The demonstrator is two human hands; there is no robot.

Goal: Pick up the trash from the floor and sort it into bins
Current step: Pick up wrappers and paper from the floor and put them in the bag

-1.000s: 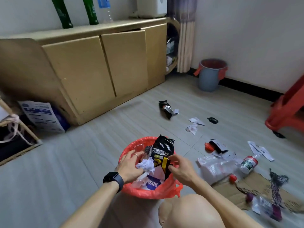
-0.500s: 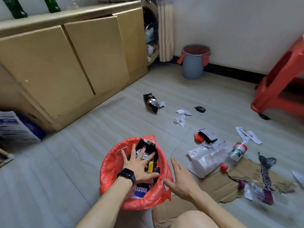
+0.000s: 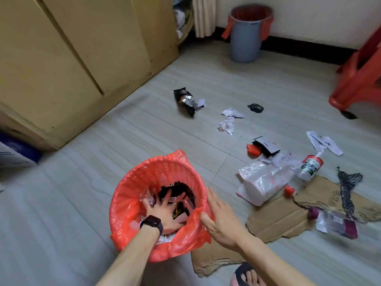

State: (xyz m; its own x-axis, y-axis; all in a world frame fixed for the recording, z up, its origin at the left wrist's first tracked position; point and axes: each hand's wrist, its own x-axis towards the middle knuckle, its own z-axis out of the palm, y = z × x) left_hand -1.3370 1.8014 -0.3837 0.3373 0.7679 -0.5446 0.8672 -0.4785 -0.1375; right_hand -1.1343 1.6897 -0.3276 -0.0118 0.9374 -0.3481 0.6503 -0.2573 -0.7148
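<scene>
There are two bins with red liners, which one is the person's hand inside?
The near bin: the left hand presses flat on its trash. The grey bin stands untouched by the far wall.

Bare floor (image 3: 86,203) lay open left of the red-lined bin (image 3: 127,195); cardboard (image 3: 276,219), a plastic bag (image 3: 259,182) and bottle (image 3: 309,167) crowded its right.

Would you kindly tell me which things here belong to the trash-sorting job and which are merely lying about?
Job: red-lined round bin, grey plastic bin, black foil snack bag, crumpled clear plastic bag, red-labelled plastic bottle, torn brown cardboard sheet.
Lying about: yellow wooden cabinet, red plastic stool, beige curtain.
</scene>
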